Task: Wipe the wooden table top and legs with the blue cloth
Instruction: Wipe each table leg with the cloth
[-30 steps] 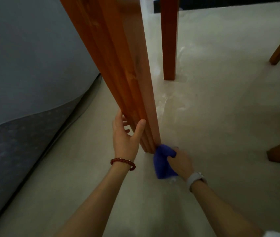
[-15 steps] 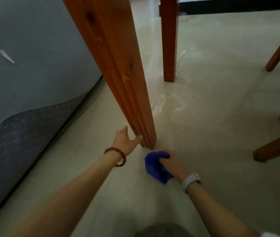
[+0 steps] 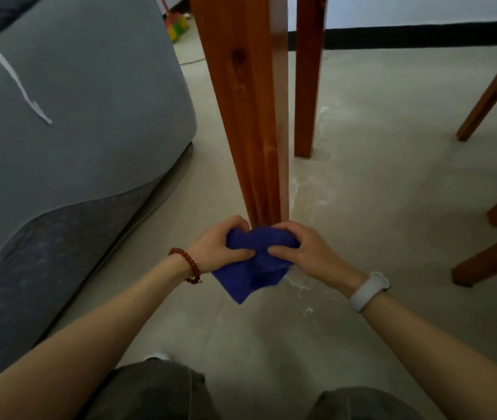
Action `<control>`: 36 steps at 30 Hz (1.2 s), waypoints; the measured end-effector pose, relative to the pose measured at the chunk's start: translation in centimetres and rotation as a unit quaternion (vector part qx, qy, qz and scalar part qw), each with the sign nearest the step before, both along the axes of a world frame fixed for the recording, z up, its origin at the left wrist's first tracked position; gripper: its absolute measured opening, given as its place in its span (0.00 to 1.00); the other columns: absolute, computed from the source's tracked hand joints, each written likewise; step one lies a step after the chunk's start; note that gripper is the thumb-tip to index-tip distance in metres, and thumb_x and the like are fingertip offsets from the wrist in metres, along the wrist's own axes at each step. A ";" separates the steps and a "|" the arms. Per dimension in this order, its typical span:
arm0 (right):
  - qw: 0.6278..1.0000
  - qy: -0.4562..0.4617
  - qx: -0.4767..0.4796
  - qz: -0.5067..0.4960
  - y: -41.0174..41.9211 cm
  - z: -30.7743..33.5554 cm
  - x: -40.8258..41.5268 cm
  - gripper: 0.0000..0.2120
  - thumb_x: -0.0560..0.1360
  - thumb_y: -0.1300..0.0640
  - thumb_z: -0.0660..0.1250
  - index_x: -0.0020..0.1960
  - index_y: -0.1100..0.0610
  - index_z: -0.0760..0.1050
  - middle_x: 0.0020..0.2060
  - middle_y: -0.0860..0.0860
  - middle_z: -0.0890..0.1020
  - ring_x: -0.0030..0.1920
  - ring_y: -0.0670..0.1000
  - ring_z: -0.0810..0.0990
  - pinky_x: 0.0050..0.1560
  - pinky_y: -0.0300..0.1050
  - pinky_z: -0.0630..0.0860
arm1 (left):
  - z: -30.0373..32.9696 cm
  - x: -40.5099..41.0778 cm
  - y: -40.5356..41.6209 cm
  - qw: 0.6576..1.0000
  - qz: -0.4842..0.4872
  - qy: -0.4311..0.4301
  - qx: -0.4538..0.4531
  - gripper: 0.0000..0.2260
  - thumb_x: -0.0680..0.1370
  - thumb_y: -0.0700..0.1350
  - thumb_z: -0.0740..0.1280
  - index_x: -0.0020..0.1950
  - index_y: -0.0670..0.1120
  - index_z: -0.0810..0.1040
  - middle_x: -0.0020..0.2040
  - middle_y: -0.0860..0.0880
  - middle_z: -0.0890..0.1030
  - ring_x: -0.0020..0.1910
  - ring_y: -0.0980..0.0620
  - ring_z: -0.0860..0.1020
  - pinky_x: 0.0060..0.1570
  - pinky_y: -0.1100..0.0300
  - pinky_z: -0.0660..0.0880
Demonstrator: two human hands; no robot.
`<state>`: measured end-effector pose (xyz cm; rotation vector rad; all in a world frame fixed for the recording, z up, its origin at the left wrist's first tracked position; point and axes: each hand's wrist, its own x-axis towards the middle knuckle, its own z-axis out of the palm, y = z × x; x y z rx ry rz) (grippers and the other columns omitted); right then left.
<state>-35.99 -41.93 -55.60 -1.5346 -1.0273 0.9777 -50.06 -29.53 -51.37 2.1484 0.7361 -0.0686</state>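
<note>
Both hands (image 3: 267,251) grip blue cloth (image 3: 253,268) before table leg (image 3: 253,116).

Blue cloth (image 3: 253,262), bunched and creased, was held at the foot of the near wooden table leg (image 3: 250,116), one corner hanging toward the floor. The leg, reddish-brown with a dark knot, stood upright; a second leg (image 3: 308,86) stood behind it.

Home: grey sofa (image 3: 74,131), wooden table leg (image 3: 250,116)
</note>
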 end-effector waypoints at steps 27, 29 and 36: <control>0.851 -0.087 0.121 -0.504 8.0 12.2 -5.6 0.14 0.78 0.49 0.47 0.56 0.43 0.70 0.52 0.41 0.78 0.52 0.39 0.78 0.56 0.39 0.75 | 19.5 6.3 7.9 0.740 0.060 -0.648 -0.166 0.14 0.74 0.42 0.66 0.58 0.49 0.68 0.51 0.62 0.73 0.52 0.65 0.74 0.52 0.70 0.73; 0.854 -0.082 0.117 -0.500 7.7 12.5 -5.6 0.15 0.77 0.46 0.48 0.57 0.45 0.70 0.53 0.43 0.78 0.54 0.43 0.78 0.58 0.43 0.75 | 19.0 6.4 6.8 0.739 0.012 -0.657 -0.151 0.15 0.75 0.42 0.65 0.61 0.48 0.68 0.55 0.52 0.76 0.56 0.55 0.75 0.57 0.63 0.74; 0.858 -0.079 0.114 -0.494 8.2 12.2 -5.8 0.14 0.80 0.52 0.45 0.55 0.43 0.69 0.52 0.39 0.76 0.51 0.37 0.77 0.54 0.38 0.73 | 2.2 4.6 9.7 0.937 -0.073 -0.338 -0.050 0.18 0.77 0.41 0.60 0.66 0.53 0.65 0.52 0.49 0.75 0.49 0.52 0.76 0.49 0.61 0.71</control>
